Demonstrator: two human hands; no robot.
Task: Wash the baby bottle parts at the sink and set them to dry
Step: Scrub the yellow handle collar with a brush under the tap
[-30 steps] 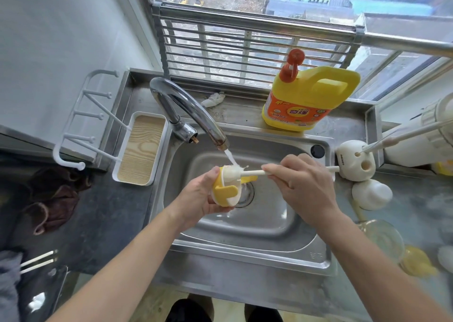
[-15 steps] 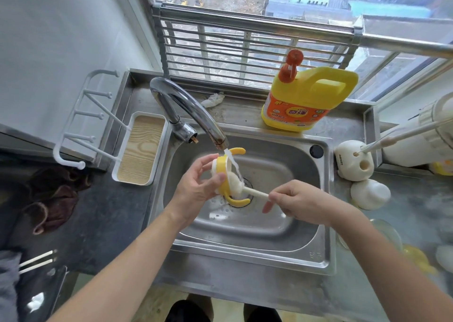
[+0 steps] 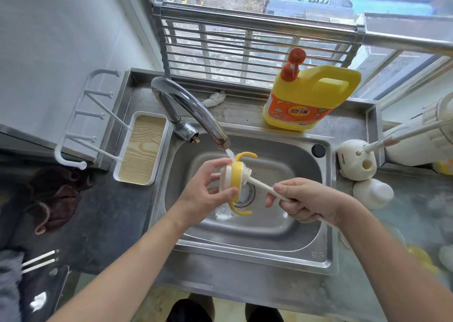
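Yellow plastic, smooth and glossy, is forming the ring of the handle collar (image 3: 235, 178). A white disc-like part is sitting against its left face, and two curved yellow handles are arching out, one above and one below. The left hand (image 3: 208, 194) is gripping this collar by its edges, thumb low and fingers high, holding it on its side over the middle of the sink (image 3: 269, 226), just above the drain (image 3: 248, 195). The right hand (image 3: 308, 201) is pinching the thin white stem of the bottle brush (image 3: 259, 183), whose white bristled head is pressing into the collar's open right face. A narrow stream of water (image 3: 230, 153) is falling from the curved chrome faucet (image 3: 186, 108) onto the collar's top edge.

Brushed stainless steel is lining the basin, with wet patches and some foam near the drain. A yellow detergent jug (image 3: 306, 101) with an orange pump cap is standing on the steel ledge behind. On the left, a white tray (image 3: 122, 167) with a wood-grain floor is sitting beside a white peg rack (image 3: 83, 115), and a brown cloth (image 3: 56, 204) is lying on the dark countertop (image 3: 105, 223). On the right, a rounded white holder (image 3: 355, 161) with holes is holding a thin white rod, and a white domed piece (image 3: 372, 193) is lying just in front of it. Metal window bars (image 3: 245, 47) are running across the back.
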